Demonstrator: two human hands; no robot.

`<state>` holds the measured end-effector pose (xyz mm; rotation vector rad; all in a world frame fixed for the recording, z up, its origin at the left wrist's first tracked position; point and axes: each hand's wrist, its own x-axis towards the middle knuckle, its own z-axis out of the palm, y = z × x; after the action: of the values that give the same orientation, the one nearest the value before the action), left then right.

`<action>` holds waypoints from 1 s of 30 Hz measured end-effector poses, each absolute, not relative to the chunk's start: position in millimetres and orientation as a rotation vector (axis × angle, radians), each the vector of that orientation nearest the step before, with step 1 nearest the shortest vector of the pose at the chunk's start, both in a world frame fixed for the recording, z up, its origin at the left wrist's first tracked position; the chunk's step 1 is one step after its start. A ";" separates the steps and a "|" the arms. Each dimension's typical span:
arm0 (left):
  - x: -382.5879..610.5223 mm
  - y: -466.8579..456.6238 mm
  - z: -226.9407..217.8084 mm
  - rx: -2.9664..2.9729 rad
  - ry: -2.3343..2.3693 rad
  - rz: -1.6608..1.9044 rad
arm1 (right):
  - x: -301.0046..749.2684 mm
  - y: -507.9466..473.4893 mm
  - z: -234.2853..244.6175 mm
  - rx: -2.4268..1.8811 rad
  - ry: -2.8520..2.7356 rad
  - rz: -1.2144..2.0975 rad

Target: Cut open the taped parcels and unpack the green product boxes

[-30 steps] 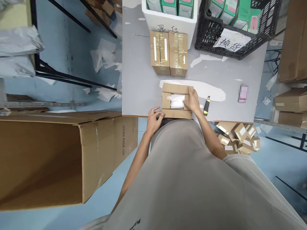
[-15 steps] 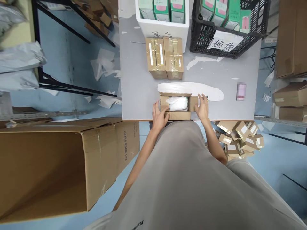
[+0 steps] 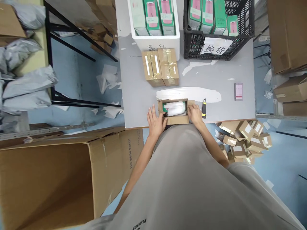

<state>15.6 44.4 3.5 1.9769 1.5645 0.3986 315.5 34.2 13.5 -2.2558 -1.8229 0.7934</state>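
Observation:
A small open cardboard box (image 3: 177, 120) lies at the table's near edge. Inside it is a white wrapped bundle (image 3: 176, 108), with a green edge showing around it. My left hand (image 3: 155, 123) rests against the box's left side, fingers spread and thumb at the near corner. At the right end, the fingers of my right hand (image 3: 195, 115) are bent around the box's side flap; the fingertips are partly hidden. A yellow and black utility knife (image 3: 204, 109) lies just right of that hand. Beyond the box is a long white strip (image 3: 189, 94).
Two taped cartons (image 3: 160, 68) stand before a white bin (image 3: 155, 40) of green boxes. A black crate (image 3: 218, 51) holds more. A pink-screened phone (image 3: 238, 92) lies at right. A large open carton (image 3: 115, 163) stands left; several small parcels (image 3: 242, 140) are heaped right.
My right hand has moved left and inward onto the right flap, uncovering the utility knife. The left flap has swung outward, so more of the box's contents shows. The view has shifted slightly.

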 end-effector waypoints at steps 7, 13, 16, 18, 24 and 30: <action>-9.3 50.1 -17.3 1.811 1.727 0.430 | 320.8 47.2 14.4 -2.192 -1.829 0.841; 0.4 68.3 -37.5 1.630 1.531 0.388 | 315.0 60.4 15.0 -2.187 -1.851 0.868; 2.9 68.7 -40.9 1.587 1.538 0.395 | 312.1 72.0 16.9 -2.255 -1.844 0.915; 2.8 67.8 -40.7 1.595 1.555 0.381 | 312.0 80.6 20.4 -2.295 -1.850 0.956; 9.5 73.6 -23.3 1.822 1.598 0.325 | 316.9 89.5 44.2 -2.351 -2.013 1.030; 51.7 101.0 -0.8 2.099 1.401 0.179 | 308.1 80.4 66.4 -2.276 -2.131 0.963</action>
<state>51.7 101.0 -0.8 2.0995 1.4012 0.1790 308.1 80.4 66.4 -2.2765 -2.1307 0.9625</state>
